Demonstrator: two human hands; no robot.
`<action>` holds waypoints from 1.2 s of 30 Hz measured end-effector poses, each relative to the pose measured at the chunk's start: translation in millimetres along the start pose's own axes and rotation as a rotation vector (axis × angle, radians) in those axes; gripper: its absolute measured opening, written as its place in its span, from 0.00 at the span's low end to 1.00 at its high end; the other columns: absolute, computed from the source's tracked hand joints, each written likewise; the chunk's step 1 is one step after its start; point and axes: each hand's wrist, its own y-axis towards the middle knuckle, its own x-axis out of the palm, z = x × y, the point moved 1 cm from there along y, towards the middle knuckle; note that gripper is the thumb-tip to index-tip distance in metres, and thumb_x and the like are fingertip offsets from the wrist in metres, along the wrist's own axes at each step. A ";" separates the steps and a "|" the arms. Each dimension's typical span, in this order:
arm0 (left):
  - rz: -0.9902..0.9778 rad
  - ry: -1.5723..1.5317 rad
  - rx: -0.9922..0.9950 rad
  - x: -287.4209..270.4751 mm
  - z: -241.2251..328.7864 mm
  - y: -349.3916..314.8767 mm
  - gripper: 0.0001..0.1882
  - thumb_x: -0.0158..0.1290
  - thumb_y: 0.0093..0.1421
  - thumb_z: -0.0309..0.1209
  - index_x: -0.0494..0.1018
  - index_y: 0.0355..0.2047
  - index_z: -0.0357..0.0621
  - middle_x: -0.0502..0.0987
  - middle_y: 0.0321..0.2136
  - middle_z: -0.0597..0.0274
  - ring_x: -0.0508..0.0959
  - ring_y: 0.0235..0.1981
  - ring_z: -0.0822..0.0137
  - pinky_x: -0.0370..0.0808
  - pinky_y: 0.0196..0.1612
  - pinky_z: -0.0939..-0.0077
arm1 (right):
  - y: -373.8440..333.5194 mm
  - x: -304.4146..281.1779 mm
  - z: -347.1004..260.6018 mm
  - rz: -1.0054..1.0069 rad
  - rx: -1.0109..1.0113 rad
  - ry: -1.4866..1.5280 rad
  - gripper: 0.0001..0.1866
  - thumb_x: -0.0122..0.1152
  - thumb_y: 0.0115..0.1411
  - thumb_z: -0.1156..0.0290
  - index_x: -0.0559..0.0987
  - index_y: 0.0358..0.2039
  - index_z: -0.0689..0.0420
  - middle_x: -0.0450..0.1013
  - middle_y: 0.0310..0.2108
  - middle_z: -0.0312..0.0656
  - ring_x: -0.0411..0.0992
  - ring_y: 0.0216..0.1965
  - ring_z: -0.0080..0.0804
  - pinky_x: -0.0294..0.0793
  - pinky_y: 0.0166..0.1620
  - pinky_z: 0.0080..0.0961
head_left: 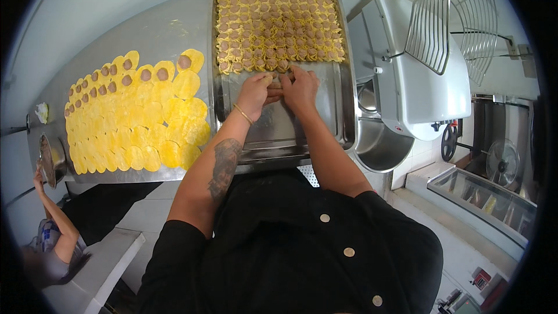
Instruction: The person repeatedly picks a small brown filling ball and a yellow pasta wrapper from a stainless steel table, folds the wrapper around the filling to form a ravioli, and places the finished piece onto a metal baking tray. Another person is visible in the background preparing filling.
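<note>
Both my hands meet over a deep metal tray (325,96), at the near edge of tightly packed rows of small open-topped dumplings (273,20) with yellow wrappers and brownish filling. My left hand (256,96), with a thin bracelet at the wrist, is closed, its thumb and fingers bent toward a dumpling (282,66) at the end of the front row. From the other side my right hand (300,88) pinches at the same dumpling, its fingers curled. My fingers partly hide it.
Overlapping round yellow wrappers (133,128) lie on the metal table (168,32) to the left, several topped with filling balls (145,75). Another person's hand (39,181) touches a metal bowl (52,160) of filling. A white mixer (415,70) with a wire guard stands right.
</note>
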 end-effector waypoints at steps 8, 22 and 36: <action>-0.012 -0.013 0.013 -12.0 12.3 -37.4 0.16 0.49 0.75 0.37 0.75 0.54 0.40 0.82 0.40 0.57 0.84 0.40 0.62 0.81 0.43 0.70 | -2.0 -26.0 -12.7 0.011 -0.156 -0.050 0.15 0.67 0.58 0.62 0.84 0.40 0.61 0.80 0.32 0.51 0.75 0.37 0.54 0.73 0.44 0.48; 0.035 -0.187 0.147 -185.9 57.9 -204.5 0.20 0.49 0.75 0.40 0.73 0.57 0.38 0.81 0.44 0.57 0.83 0.42 0.67 0.79 0.49 0.73 | 71.3 162.5 -336.6 -0.536 -0.835 0.060 0.19 0.55 0.60 0.76 0.85 0.51 0.51 0.79 0.44 0.47 0.74 0.49 0.51 0.73 0.54 0.42; 0.169 -0.385 0.441 -312.5 216.5 -117.9 0.16 0.49 0.74 0.36 0.73 0.52 0.37 0.80 0.44 0.57 0.82 0.44 0.62 0.79 0.49 0.67 | 126.9 173.6 -297.9 -0.146 -0.843 -0.707 0.14 0.59 0.59 0.65 0.87 0.43 0.46 0.79 0.41 0.34 0.71 0.50 0.38 0.64 0.53 0.43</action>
